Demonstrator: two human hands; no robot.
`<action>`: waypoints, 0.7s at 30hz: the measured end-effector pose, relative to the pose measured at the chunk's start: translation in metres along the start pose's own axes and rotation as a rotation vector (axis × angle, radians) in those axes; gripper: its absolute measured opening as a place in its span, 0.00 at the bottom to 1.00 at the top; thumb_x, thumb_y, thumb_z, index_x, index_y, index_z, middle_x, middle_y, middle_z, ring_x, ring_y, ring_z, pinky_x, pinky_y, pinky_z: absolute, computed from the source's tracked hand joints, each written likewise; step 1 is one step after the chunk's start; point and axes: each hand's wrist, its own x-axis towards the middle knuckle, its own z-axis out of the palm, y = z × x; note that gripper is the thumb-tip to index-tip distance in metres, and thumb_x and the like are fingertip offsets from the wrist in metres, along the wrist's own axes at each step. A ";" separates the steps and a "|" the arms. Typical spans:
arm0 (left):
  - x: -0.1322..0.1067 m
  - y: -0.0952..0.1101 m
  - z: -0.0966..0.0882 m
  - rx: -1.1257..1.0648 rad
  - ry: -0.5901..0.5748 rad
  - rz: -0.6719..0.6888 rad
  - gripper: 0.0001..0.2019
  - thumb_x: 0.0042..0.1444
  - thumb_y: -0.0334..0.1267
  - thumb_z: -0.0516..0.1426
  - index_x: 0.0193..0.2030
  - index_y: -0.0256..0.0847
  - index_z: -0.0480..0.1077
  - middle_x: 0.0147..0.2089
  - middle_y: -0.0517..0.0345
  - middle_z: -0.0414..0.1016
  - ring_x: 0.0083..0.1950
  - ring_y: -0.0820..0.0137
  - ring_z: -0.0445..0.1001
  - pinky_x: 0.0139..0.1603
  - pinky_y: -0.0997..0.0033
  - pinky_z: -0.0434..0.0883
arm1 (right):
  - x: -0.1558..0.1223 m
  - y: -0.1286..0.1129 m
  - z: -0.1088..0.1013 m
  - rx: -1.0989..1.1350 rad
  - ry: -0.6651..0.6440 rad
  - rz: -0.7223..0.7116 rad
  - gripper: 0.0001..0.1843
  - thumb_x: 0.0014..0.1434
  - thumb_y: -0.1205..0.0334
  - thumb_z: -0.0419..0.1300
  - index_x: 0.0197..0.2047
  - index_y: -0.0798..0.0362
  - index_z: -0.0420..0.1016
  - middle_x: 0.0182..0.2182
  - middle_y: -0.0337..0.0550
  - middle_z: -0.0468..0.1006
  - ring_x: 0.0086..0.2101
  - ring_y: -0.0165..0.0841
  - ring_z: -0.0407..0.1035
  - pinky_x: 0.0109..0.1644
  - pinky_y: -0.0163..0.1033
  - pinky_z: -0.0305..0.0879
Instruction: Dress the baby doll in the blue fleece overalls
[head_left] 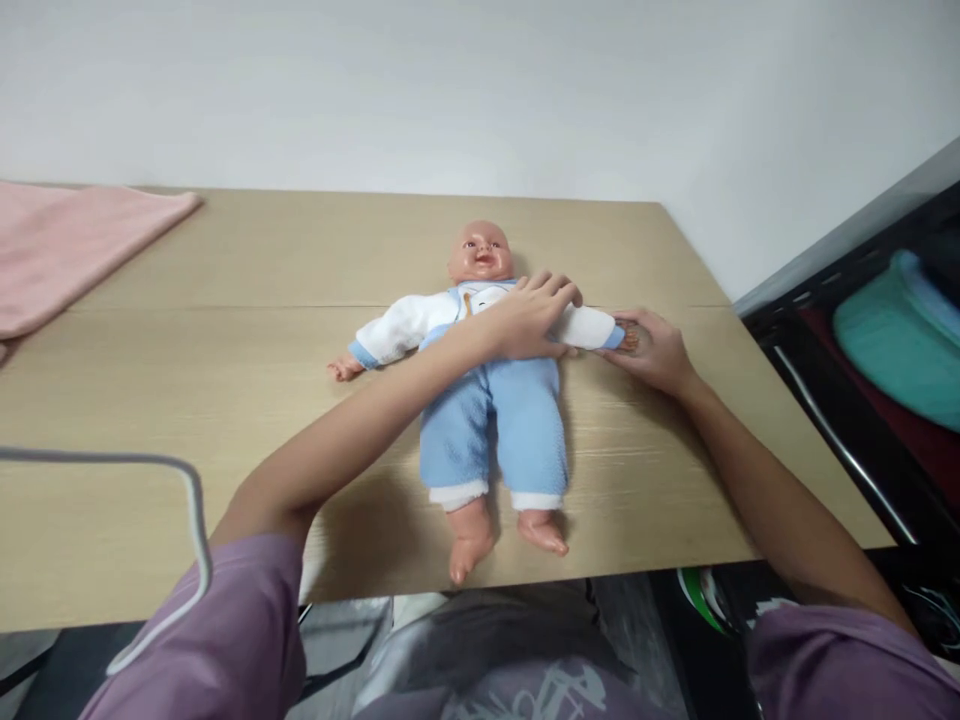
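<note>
A baby doll (491, 400) in a white and blue outfit lies on its back on the wooden table (187, 400), head toward the wall. My left hand (534, 318) reaches across its chest and rests, fingers closed, on the doll's upper arm near the shoulder. My right hand (651, 348) is wrapped round the doll's hand at the cuff of the white sleeve (589, 327), which stretches out to the right. The doll's other arm lies spread to the left.
A pink cloth (67, 245) lies at the table's back left corner. A white cable (169, 480) hangs at the left front. To the right of the table stands a dark rack with a teal item (900, 340).
</note>
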 end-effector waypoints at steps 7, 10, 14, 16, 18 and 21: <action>0.016 0.028 -0.003 0.130 -0.100 -0.148 0.22 0.70 0.35 0.62 0.69 0.36 0.75 0.66 0.34 0.82 0.64 0.41 0.77 0.61 0.44 0.71 | -0.014 -0.050 -0.001 0.441 0.190 -0.025 0.34 0.62 0.45 0.81 0.66 0.38 0.76 0.59 0.49 0.84 0.51 0.48 0.86 0.62 0.59 0.85; 0.010 0.026 -0.006 0.069 -0.016 -0.142 0.18 0.72 0.37 0.59 0.66 0.38 0.78 0.64 0.36 0.82 0.60 0.44 0.77 0.61 0.45 0.72 | -0.016 -0.052 0.008 0.588 0.220 0.045 0.31 0.66 0.40 0.76 0.67 0.34 0.74 0.65 0.47 0.80 0.54 0.48 0.85 0.63 0.61 0.85; 0.000 0.012 -0.007 -0.064 0.215 -0.136 0.16 0.70 0.41 0.62 0.61 0.38 0.78 0.60 0.39 0.83 0.58 0.49 0.78 0.67 0.47 0.73 | -0.016 -0.050 0.019 0.568 0.191 0.198 0.25 0.71 0.33 0.67 0.63 0.35 0.76 0.61 0.47 0.84 0.57 0.50 0.83 0.68 0.63 0.82; -0.004 0.004 -0.006 -0.161 0.317 -0.146 0.17 0.69 0.43 0.63 0.60 0.39 0.77 0.58 0.41 0.84 0.58 0.49 0.80 0.66 0.47 0.74 | -0.016 -0.055 0.022 0.488 0.050 0.240 0.26 0.72 0.33 0.67 0.63 0.40 0.78 0.61 0.52 0.85 0.60 0.52 0.82 0.70 0.65 0.80; -0.009 -0.003 -0.004 -0.280 0.412 -0.168 0.19 0.71 0.48 0.64 0.62 0.40 0.76 0.57 0.43 0.85 0.58 0.49 0.82 0.64 0.47 0.77 | -0.015 -0.065 0.024 0.408 -0.095 0.213 0.27 0.72 0.36 0.69 0.64 0.43 0.79 0.62 0.57 0.86 0.64 0.55 0.81 0.73 0.67 0.77; -0.015 -0.011 -0.002 -0.415 0.577 -0.216 0.25 0.74 0.60 0.63 0.65 0.43 0.75 0.61 0.43 0.85 0.63 0.48 0.83 0.67 0.45 0.79 | -0.012 -0.082 0.032 0.385 -0.223 0.138 0.28 0.72 0.37 0.69 0.67 0.43 0.80 0.65 0.57 0.85 0.67 0.57 0.79 0.76 0.71 0.74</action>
